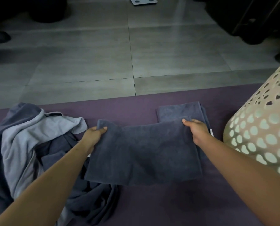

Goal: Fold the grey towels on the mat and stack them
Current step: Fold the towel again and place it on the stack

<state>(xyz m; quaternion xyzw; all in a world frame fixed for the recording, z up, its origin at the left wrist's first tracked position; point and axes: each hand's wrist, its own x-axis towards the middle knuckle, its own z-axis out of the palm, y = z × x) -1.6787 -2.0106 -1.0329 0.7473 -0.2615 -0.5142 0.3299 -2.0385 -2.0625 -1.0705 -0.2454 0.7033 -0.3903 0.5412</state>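
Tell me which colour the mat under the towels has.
The mat is purple, a dull plum shade, seen in the head view.

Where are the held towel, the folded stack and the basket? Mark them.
held towel (pixel 142 150), head view, middle of its top face
folded stack (pixel 178 111), head view, top towel's far part
basket (pixel 263 128), head view, perforated side wall

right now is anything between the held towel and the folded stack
Nothing visible. Both the left hand and right hand grip the towel, whose far right corner already overlaps the stack on the mat.
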